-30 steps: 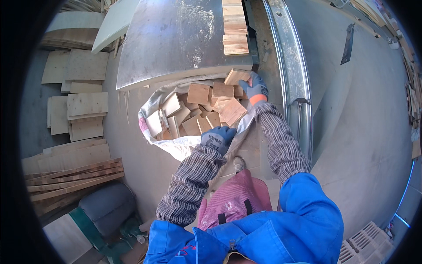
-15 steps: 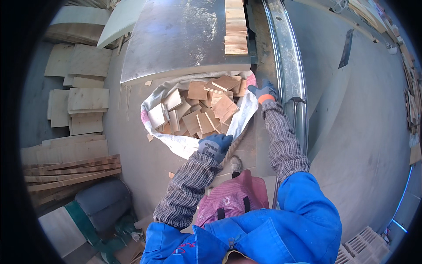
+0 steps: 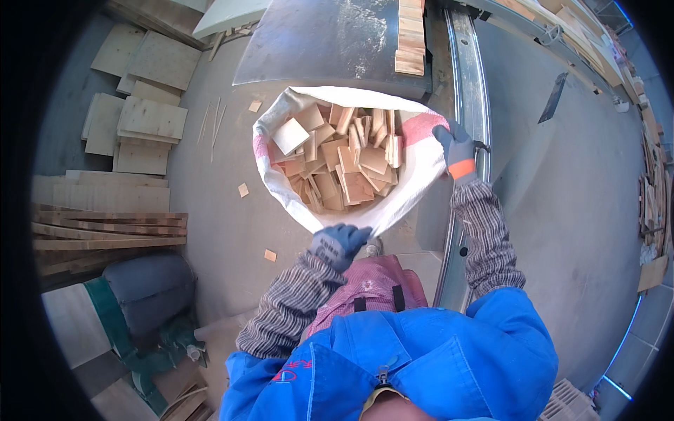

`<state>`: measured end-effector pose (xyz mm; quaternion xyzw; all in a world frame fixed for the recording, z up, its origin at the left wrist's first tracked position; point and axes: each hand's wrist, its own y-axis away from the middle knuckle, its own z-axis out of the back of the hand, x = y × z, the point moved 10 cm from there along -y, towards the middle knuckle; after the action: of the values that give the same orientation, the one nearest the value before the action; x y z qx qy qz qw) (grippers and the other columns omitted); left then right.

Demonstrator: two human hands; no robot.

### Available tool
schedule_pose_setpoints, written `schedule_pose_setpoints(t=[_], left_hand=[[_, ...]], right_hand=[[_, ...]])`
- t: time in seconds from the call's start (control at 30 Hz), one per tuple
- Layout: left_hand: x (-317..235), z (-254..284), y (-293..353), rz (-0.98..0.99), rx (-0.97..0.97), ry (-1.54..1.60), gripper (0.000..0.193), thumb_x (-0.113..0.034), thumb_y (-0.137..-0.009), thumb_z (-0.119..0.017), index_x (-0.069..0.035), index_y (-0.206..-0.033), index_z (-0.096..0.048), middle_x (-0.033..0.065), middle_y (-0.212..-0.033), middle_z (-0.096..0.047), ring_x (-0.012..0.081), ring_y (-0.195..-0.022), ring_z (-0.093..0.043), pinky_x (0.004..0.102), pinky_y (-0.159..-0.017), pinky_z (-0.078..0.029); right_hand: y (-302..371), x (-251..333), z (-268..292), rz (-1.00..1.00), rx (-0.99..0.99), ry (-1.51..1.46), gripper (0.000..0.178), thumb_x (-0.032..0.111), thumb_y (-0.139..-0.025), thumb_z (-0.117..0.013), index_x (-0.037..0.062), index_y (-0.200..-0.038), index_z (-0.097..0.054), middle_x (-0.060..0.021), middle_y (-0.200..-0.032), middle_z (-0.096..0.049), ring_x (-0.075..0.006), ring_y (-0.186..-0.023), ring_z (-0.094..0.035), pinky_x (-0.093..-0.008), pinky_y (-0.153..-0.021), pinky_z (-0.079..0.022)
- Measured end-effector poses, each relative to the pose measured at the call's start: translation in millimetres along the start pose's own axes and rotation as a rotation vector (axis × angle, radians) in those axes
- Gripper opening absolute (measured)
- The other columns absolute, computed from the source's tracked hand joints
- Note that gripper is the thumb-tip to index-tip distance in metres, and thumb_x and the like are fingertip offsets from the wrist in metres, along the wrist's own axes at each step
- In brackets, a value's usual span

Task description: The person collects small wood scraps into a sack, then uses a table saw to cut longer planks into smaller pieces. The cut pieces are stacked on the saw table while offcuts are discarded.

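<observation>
A white woven sack (image 3: 414, 186) with pink bands stands with its mouth spread wide in front of me. Many small wooden blocks (image 3: 331, 160), flat and squarish, lie jumbled inside it. My left hand (image 3: 340, 245), in a blue-grey glove, is closed on the sack's near rim. On the right side of the mouth, my right hand (image 3: 456, 149), in a similar glove with an orange cuff, grips the rim too. Between my hands the sack's edge is pulled taut.
Beyond the sack is a dark metal table (image 3: 302, 49) bearing a row of wooden pieces (image 3: 410, 42). A metal rail (image 3: 474, 77) runs along the right. Stacked boards (image 3: 151, 119) and a green-framed machine (image 3: 123, 330) stand left. Loose wood scraps (image 3: 270, 255) dot the floor.
The sack's rim has been drawn up higher around the blocks, and the blocks have shifted inside. My right hand has moved right and slightly toward me, still holding the rim.
</observation>
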<state>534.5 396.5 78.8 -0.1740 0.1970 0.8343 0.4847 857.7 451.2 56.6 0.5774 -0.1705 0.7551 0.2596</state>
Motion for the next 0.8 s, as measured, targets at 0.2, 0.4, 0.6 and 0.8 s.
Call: schedule_pose_setpoints(t=[0.2, 0.4, 0.6, 0.8], left_hand=[[-21.6, -2.1, -7.9, -0.1, 0.095, -0.179, 0.03, -0.018, -0.093, -0.055, -0.017, -0.123, -0.057, 0.0074, -0.102, -0.067, 0.0264, -0.097, -0.068, 0.0415, -0.079, -0.057], [-22.5, -11.7, -23.1, -0.026, 0.112, -0.198, 0.03, -0.023, -0.096, -0.054, -0.015, -0.124, -0.06, 0.0075, -0.105, -0.069, 0.0265, -0.096, -0.069, 0.04, -0.081, -0.057], [6.1, -7.8, -26.3, -0.029, 0.058, -0.271, 0.039, -0.027, -0.093, -0.058, -0.018, -0.132, -0.052, 0.0072, -0.106, -0.07, 0.0253, -0.095, -0.071, 0.0405, -0.081, -0.055], [2.0, -25.0, -18.5, 0.009, 0.254, -0.244, 0.036, -0.021, -0.095, -0.054, -0.017, -0.13, -0.049, 0.0053, -0.105, -0.068, 0.023, -0.096, -0.07, 0.0383, -0.077, -0.057]], right_hand=[[-0.6, 29.1, 1.5, -0.005, -0.057, 0.111, 0.036, 0.021, -0.087, -0.075, -0.0013, -0.115, -0.068, -0.0057, -0.09, -0.07, -0.0145, -0.08, -0.06, -0.0319, -0.073, -0.049], [-4.4, 40.1, 18.1, 0.238, -0.151, 0.445, 0.039, 0.022, -0.091, -0.071, 0.0036, -0.124, -0.066, -0.0138, -0.113, -0.071, -0.0273, -0.099, -0.068, -0.0376, -0.088, -0.052], [17.6, 102.5, -114.0, 0.273, 0.388, 0.314, 0.055, 0.039, -0.086, -0.072, 0.0079, -0.131, -0.062, -0.0169, -0.128, -0.064, -0.0333, -0.112, -0.064, -0.0397, -0.099, -0.049], [-98.8, -103.7, -193.8, -0.231, 0.507, 1.01, 0.099, 0.071, -0.077, -0.067, 0.005, -0.148, -0.045, -0.0203, -0.152, -0.045, -0.0339, -0.139, -0.045, -0.0389, -0.116, -0.033]])
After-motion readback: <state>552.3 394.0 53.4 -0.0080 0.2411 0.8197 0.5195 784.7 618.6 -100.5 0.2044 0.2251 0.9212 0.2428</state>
